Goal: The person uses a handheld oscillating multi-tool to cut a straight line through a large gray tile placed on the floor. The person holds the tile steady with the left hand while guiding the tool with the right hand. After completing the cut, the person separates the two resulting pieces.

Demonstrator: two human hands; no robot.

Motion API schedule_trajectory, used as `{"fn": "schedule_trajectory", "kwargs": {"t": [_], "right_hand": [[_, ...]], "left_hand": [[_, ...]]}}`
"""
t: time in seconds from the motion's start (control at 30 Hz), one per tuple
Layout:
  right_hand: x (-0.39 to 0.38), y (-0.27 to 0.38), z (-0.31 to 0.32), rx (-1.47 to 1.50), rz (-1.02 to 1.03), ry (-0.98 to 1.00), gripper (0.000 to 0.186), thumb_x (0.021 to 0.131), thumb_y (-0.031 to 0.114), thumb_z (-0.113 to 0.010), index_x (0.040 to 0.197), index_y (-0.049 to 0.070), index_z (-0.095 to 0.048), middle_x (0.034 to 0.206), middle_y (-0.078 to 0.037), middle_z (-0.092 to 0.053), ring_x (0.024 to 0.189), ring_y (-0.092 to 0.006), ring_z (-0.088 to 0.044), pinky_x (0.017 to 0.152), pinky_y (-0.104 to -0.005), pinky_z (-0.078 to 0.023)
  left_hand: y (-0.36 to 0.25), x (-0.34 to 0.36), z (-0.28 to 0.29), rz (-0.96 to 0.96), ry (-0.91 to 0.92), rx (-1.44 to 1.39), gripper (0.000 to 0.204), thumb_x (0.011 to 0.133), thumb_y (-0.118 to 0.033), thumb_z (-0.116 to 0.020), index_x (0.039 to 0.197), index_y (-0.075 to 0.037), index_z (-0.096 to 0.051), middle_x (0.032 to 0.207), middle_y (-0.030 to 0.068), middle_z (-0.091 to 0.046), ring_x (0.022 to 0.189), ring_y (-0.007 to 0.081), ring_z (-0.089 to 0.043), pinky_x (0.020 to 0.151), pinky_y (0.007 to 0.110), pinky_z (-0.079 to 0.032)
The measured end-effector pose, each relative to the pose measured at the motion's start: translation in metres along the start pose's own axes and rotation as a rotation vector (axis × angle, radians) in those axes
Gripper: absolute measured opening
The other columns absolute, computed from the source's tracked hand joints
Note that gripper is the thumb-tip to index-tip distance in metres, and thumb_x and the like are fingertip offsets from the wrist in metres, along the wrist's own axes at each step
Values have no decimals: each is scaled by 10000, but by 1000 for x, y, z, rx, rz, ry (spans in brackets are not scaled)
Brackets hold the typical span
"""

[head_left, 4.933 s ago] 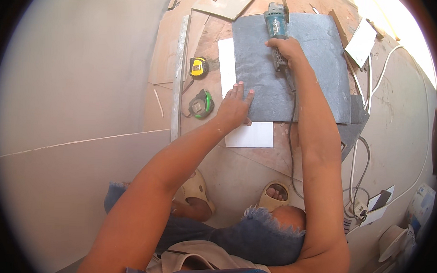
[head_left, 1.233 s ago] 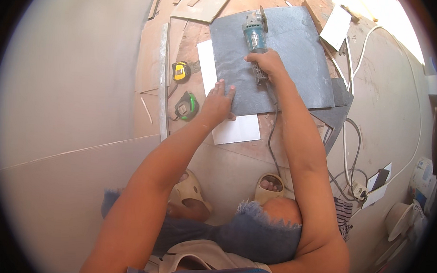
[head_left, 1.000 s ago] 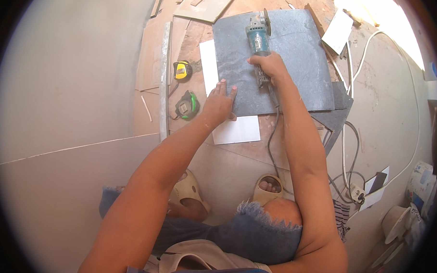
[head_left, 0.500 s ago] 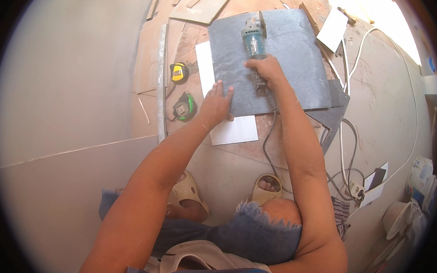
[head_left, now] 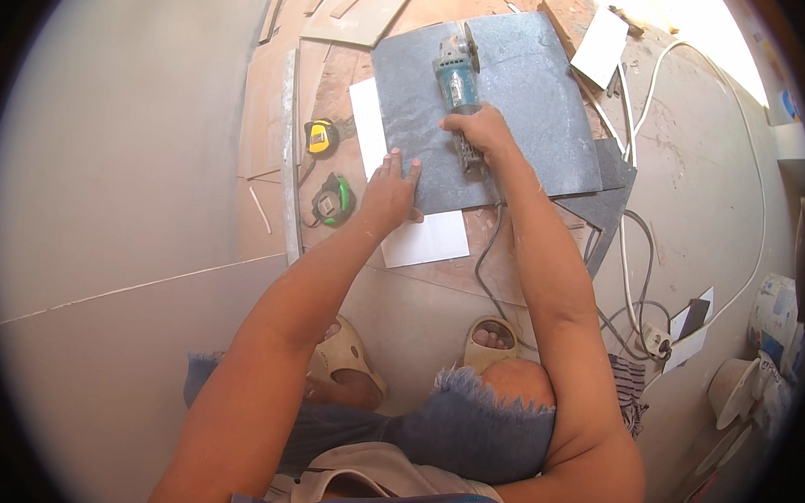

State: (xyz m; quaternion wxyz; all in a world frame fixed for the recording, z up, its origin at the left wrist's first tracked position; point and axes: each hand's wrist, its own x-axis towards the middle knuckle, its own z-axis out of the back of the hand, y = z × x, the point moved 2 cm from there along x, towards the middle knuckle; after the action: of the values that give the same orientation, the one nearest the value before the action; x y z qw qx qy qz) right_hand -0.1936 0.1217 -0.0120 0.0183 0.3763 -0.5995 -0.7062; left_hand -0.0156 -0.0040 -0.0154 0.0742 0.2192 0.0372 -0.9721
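My right hand [head_left: 483,132] grips a blue angle grinder [head_left: 455,80], disc at the top, over a dark grey tile [head_left: 536,105]; the disc is at the tile's far edge. My left hand [head_left: 393,187] lies open on the tile's near left corner, fingertips spread. White pieces [head_left: 425,241] stick out from under the tile at its left and near sides. A yellow tape measure [head_left: 321,137] and a green tape measure [head_left: 333,200] lie left of the tile, beside a long metal straightedge [head_left: 290,159]. The grinder's cord runs down past my right forearm.
Tan boards [head_left: 359,9] lie at the back left. A darker offcut [head_left: 599,214] lies at the right, with white cables [head_left: 758,220] and a power socket [head_left: 655,340] on the floor. Buckets [head_left: 771,313] stand at the far right. My sandalled feet are below the tile.
The grinder has moved slightly toward me from where its disc stuck out past the tile's far edge. My left hand stays on the tile. The whole view has shifted a little.
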Motion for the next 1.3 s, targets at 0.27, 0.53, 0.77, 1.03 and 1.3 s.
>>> {"fn": "schedule_trajectory", "kwargs": {"t": [0.27,0.53,0.77,1.03,1.3], "right_hand": [[7,-14,1,10,5,29,452,700,149,-797,1045,-101,-648,846,-173,-697,663,-230,-685,592,-344,-538],[1,-13,1,-16,24,-22,482,698,146,-821,1055,-107,-618,825,-146,-670,610,-202,-642,533,-325,-508],[-14,-6,2,-45,5,-19,435,673,181,-818,992,-80,-678,843,-158,-700,700,-220,-680,625,-336,-528],[-14,-13,1,-40,3,-18,423,668,191,-813,970,-77,-688,835,-156,-703,696,-216,-681,624,-331,-526],[-13,-22,3,-46,-10,-27,427,663,200,-824,959,-78,-691,838,-158,-704,700,-216,-683,627,-333,-531]], "left_hand": [[-1,2,0,6,12,-6,1109,635,-388,-901,1534,-62,-338,1552,373,-253,1449,465,-316,1173,454,-327],[0,0,0,-5,-16,-9,1108,620,-378,-909,1524,-53,-356,1542,379,-268,1438,468,-335,1161,457,-344],[0,0,-1,0,-13,-2,1108,623,-384,-907,1525,-51,-357,1538,381,-275,1439,467,-335,1166,455,-336],[1,0,-1,-2,-17,4,1114,619,-392,-909,1526,-54,-357,1537,376,-284,1435,467,-343,1164,457,-339],[-1,1,0,-8,-15,18,1119,618,-409,-906,1525,-52,-357,1535,378,-285,1432,466,-347,1164,456,-338]]}}
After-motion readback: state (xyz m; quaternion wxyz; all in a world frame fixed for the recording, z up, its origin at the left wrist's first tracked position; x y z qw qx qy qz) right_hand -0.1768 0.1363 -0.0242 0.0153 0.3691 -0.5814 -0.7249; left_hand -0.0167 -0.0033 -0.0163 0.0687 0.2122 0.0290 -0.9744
